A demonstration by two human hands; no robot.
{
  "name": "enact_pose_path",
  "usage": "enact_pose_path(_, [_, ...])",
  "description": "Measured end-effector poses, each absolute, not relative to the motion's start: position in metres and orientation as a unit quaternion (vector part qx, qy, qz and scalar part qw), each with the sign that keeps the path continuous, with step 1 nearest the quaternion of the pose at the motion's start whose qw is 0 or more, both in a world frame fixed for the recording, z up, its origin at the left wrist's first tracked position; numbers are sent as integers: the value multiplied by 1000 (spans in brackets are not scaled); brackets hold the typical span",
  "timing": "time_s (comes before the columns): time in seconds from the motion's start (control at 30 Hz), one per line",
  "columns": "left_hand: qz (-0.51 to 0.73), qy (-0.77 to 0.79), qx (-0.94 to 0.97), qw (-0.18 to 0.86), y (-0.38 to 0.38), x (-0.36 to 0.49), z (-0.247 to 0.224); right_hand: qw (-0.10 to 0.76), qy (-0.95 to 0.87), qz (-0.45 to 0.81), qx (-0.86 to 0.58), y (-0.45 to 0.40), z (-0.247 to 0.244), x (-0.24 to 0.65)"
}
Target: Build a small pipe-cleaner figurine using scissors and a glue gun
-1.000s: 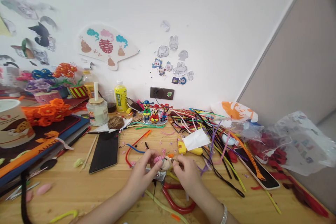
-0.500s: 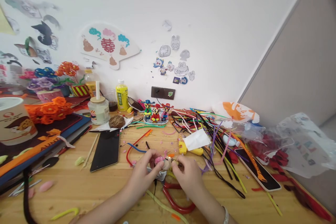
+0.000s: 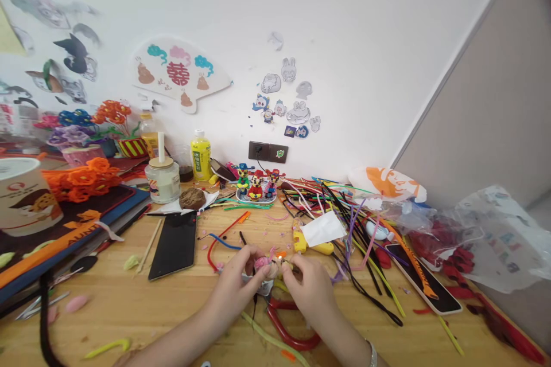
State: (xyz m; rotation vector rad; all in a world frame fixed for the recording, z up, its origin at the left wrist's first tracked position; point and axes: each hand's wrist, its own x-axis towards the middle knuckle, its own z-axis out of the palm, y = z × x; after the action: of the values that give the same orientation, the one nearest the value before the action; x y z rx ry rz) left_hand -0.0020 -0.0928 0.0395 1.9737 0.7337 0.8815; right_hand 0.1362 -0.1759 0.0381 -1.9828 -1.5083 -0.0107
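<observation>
A small pink and cream figure (image 3: 262, 262) is gripped in my left hand (image 3: 237, 280), thumb in front and fingers curled behind it. My right hand (image 3: 310, 285) pinches at the figure's right side with thumb and forefinger; the tiny part there is mostly hidden by the fingertips. Below both hands lie scissors with red handles (image 3: 297, 343), partly covered by the right hand. A yellow-green fuzzy stem (image 3: 269, 337) runs along the table under the hands. Just beyond the fingers are a white paper (image 3: 323, 228) and a yellow glue gun (image 3: 299, 239).
Three finished colourful figures (image 3: 257, 184) stand on a small tray at the back. Fuzzy stems (image 3: 344, 206) are heaped to the right, near a phone (image 3: 443, 292). Leftward lie a black tablet-like device (image 3: 173, 246), a candle jar (image 3: 162, 182) and a paper cup (image 3: 26, 198).
Both hands keep nearly the same place and hold on the figure. The pink part at its top appears slightly turned. The whole view has shifted very slightly.
</observation>
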Motion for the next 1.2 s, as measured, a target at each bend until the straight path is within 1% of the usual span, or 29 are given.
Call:
enact_pose_path(0.23, [350, 293, 794, 401, -94, -2, 40, 296, -574, -15, -763, -175, 37, 136])
enact_pose_path(0.4, [357, 292, 786, 412, -94, -3, 38, 285, -569, -20, -772, -176, 38, 137])
enact_pose_path(0.5, [370, 298, 745, 469, -91, 0, 36, 281, -563, -33, -776, -177, 39, 137])
enact_pose_path(0.67, [384, 279, 598, 646, -84, 7, 30, 292, -556, -38, -778, -177, 38, 137])
enact_pose_path(0.8, [365, 257, 492, 747, -82, 10, 32, 313, -556, -36, -769, -177, 37, 138])
enact_pose_path(0.97, [346, 283, 392, 804, -87, 6, 39, 320, -557, -19, -766, -176, 36, 139])
enact_pose_path(1.2, [320, 282, 397, 813, -87, 6, 34, 319, -541, 6, -778, -173, 34, 141])
